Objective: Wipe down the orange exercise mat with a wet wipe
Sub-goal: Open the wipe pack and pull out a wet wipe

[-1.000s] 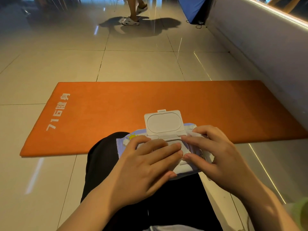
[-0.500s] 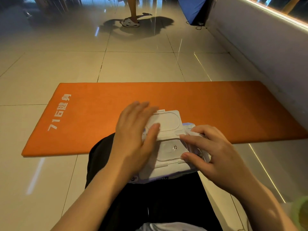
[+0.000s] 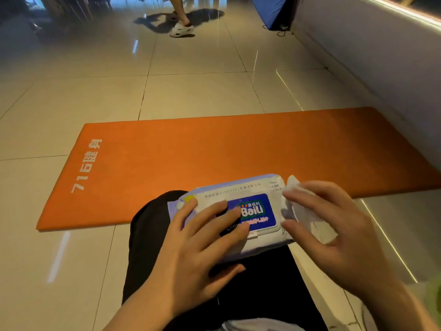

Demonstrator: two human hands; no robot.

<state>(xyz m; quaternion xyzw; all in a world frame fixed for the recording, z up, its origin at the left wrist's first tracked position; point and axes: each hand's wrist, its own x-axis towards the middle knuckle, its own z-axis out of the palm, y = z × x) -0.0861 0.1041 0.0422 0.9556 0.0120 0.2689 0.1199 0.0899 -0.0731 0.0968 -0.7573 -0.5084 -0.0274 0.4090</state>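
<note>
Lid (image 3: 253, 212) now shut under left hand (image 3: 198, 244), fingers flat on pack (image 3: 238, 189). Wipe (image 3: 303, 211) held in right hand (image 3: 334, 225), fingers loosely curled. Orange mat (image 3: 238, 149) beyond.

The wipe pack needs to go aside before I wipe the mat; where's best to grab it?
Grip the pack across its short width from the left, near your left hand. It lies flat on your lap, lid shut; the right hand holds the wipe.
</note>
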